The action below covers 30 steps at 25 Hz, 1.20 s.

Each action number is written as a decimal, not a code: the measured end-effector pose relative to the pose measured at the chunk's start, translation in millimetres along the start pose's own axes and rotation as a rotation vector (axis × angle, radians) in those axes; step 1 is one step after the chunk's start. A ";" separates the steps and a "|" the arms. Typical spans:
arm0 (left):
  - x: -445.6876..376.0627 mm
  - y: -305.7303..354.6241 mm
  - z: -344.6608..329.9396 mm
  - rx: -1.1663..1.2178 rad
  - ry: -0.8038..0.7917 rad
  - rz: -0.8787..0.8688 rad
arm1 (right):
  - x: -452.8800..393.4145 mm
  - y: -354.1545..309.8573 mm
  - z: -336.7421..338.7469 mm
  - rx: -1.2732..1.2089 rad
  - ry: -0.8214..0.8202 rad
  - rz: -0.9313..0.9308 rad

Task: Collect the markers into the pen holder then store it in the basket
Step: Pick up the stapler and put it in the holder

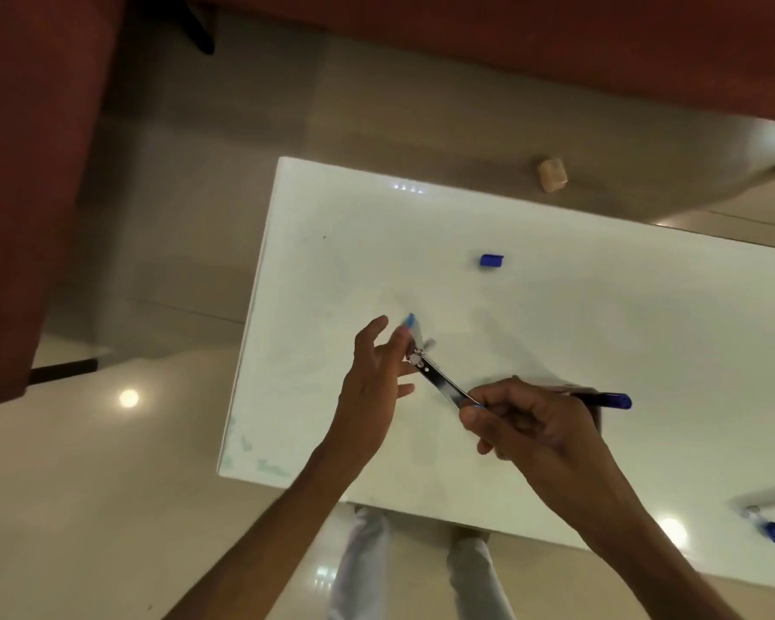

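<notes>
Desk (600,306), white, viewed from above. Right hand (533,422), near the front edge, curls round a blue-capped marker (614,401) and a shiny dark strip (444,382), probably gathering several at once. Left hand (376,378), fingers spread wide, reaches a blurred blue-tipped marker (410,326); contact unclear. A third marker (772,530) lies at the right edge, and a loose blue cap (491,260) towards the back. Pen holder and basket are out of view.

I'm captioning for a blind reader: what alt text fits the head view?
Over a white table, the right hand grips a blue-capped marker and a dark shiny stick pointing at the left hand, whose fingers are at a blurred blue-tipped marker. A loose blue cap lies beyond.
</notes>
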State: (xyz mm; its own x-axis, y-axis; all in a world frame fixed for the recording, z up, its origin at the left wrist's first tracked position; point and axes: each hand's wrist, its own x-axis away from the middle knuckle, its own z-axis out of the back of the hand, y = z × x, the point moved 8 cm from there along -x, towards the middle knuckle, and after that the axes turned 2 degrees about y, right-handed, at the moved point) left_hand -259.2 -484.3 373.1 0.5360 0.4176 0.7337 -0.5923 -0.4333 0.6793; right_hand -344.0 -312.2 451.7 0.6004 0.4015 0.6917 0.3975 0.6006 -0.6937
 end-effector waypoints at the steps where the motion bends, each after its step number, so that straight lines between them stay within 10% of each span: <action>1: 7.7 -9.2 12.2 -0.004 -0.008 0.031 | 4.2 1.7 -14.1 0.022 -0.013 -0.006; 17: 104.1 -94.1 168.2 0.522 -0.133 0.158 | 61.5 -4.4 -195.2 0.374 -0.047 0.156; 22: 131.4 -144.5 176.1 0.366 -0.164 0.176 | 77.3 12.7 -230.2 0.411 -0.129 0.190; 30: 205.8 -210.5 166.7 0.761 -0.050 0.092 | 127.7 77.3 -245.0 0.364 -0.364 0.036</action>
State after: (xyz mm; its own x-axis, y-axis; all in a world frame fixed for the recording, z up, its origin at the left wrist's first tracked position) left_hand 76.1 -440.3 383.6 0.5418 0.3248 0.7752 -0.0681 -0.9023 0.4257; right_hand -66.6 -383.9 437.1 0.3027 0.6023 0.7387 0.0743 0.7577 -0.6483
